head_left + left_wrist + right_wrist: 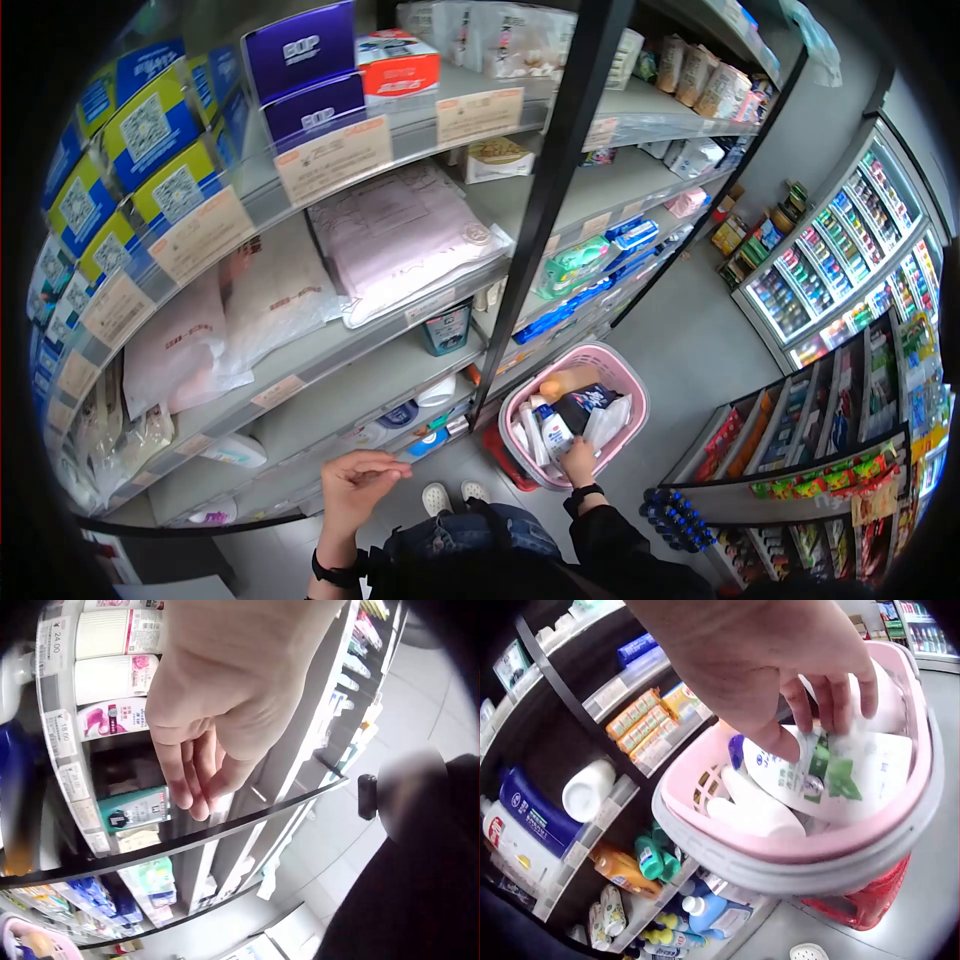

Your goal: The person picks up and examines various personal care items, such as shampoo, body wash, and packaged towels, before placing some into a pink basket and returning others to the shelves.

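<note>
At the near side of the pink basket (pixel 640 385), my right hand (pixel 578 465) reaches in over the rim. Its thumb and curled fingers pinch the upper edge of a white bottle (pixel 836 769) with a green leaf label. More white bottles (pixel 754 802) lie beside it, along with a dark package (pixel 585 405) and an orange-capped bottle (pixel 568 381). My left hand (pixel 360 485) hangs in the air before the shelves, fingers loosely bent and thumb close to them, holding nothing. In the left wrist view, a teal box (pixel 135 808) stands on a shelf behind the left fingertips.
Shelves with packaged towels (pixel 405 235) and boxes rise on the left, split by a black post (pixel 540 170). A red basket (pixel 866 900) sits under the pink one. Snack racks (pixel 800 430) stand at right, with drink fridges (pixel 835 240) beyond the grey floor.
</note>
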Demonstrator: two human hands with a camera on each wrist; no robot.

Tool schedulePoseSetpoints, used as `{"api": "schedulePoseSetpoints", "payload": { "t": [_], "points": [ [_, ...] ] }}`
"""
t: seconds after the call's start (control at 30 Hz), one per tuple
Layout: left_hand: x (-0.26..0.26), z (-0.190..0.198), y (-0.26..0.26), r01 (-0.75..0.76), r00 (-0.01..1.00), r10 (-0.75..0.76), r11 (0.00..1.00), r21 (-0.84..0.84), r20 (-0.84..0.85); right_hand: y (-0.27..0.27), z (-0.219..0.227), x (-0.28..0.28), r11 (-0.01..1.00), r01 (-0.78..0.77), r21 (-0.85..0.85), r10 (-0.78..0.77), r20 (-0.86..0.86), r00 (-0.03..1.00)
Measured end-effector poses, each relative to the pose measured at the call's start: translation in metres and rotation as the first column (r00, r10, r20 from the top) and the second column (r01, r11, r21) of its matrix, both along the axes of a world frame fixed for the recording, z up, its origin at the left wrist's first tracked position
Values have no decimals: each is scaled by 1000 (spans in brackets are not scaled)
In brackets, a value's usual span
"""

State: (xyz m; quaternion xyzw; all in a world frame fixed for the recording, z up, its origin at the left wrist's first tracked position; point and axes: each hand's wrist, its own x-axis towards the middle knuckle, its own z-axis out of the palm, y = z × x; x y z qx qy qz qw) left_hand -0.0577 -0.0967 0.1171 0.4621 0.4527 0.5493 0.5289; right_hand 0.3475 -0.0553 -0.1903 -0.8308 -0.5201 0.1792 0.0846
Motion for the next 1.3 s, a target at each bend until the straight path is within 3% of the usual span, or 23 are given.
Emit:
{"api": "schedulePoseSetpoints", "payload": {
  "t": [0.1, 0.17, 0.23, 0.3, 0.37, 0.5, 0.57, 0.63, 0.7, 0.73, 0.87, 0.97, 1.0, 1.1, 1.17, 1.23, 1.3],
  "points": [
    [-5, 19, -5, -58, 987, 62, 998, -36, 147, -1, 3, -12, 997, 36, 71, -42, 85, 996],
    [-9, 30, -10, -95, 976, 101, 995, -41, 195, 3, 4, -17, 996, 89, 11, -90, 91, 992],
    [-10, 39, -14, -80, 959, 75, 997, 4, 272, 2, -5, -16, 1000, 29, -5, -28, 145, 989],
    [-11, 47, -18, -104, 957, 88, 994, 43, 275, 5, -15, -14, 996, 14, -89, 5, 210, 978],
    [-11, 54, -21, -128, 956, 98, 987, 94, 275, 12, -2, -12, 962, 34, -270, 12, 166, 986],
    [-13, 62, -25, -160, 958, 129, 981, 107, 255, 24, 3, -6, 956, -40, -290, 112, 236, 965],
    [-14, 64, -27, -177, 949, 154, 983, 58, 276, 32, 14, -7, 893, -34, -449, 140, 206, 969],
    [-17, 62, -30, -152, 940, 125, 986, 61, 317, 31, -4, -2, 906, -55, -421, 162, 223, 961],
    [-18, 62, -31, -122, 929, 89, 990, 70, 360, 27, -21, 4, 949, -13, -316, 39, 77, 996],
    [-18, 62, -32, -113, 921, 87, 993, 46, 378, 14, -20, 4, 994, -31, -100, 11, -197, 980],
    [-18, 55, -35, -83, 893, 55, 996, 43, 446, 3, -36, -4, 997, 21, 70, -2, -254, 967],
    [-18, 54, -38, -73, 858, 58, 997, 10, 511, 10, -29, -1, 999, -7, 44, 20, -291, 957],
    [-17, 55, -39, -78, 858, 62, 997, 12, 510, 11, -20, 1, 999, 16, 44, 3, -391, 920],
    [-12, 56, -39, -114, 864, 100, 994, -3, 494, 17, -12, 10, 998, 10, -64, -34, -397, 917],
    [-9, 55, -39, -105, 857, 75, 994, 30, 510, 17, -9, 15, 999, -1, -40, -15, -386, 923],
    [-5, 54, -39, -108, 858, 67, 993, 52, 510, 14, 49, -2, 997, -23, -74, -10, -423, 906],
    [1, 55, -38, -110, 859, 57, 991, 75, 509, 15, 45, 9, 998, -50, -39, 26, -456, 890]
  ]
}}
